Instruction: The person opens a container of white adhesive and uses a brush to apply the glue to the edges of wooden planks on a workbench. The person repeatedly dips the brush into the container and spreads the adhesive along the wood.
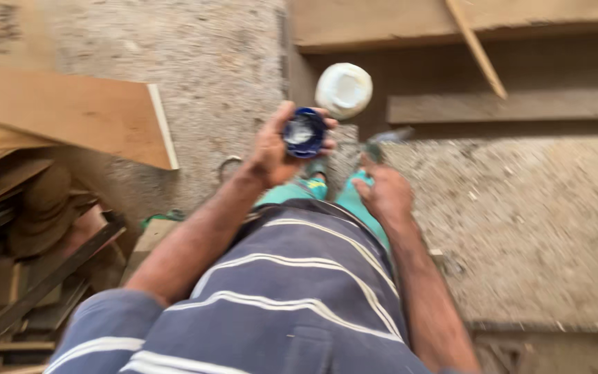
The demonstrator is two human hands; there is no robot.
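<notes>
Above the sawdust floor, I see the left hand curled around a small blue round container, just below a white jar. The right hand is closed, perhaps on a blurred tool; I cannot tell. Wooden boards lie left.

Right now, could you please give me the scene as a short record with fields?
Left hand: holds a small dark blue round container, its pale inside showing.
Right hand: closed on something blurred; what it is cannot be told.
Ahead: white round tub on the floor.
Left side: wooden boards and stacked scrap wood.
Floor: covered in sawdust.
</notes>
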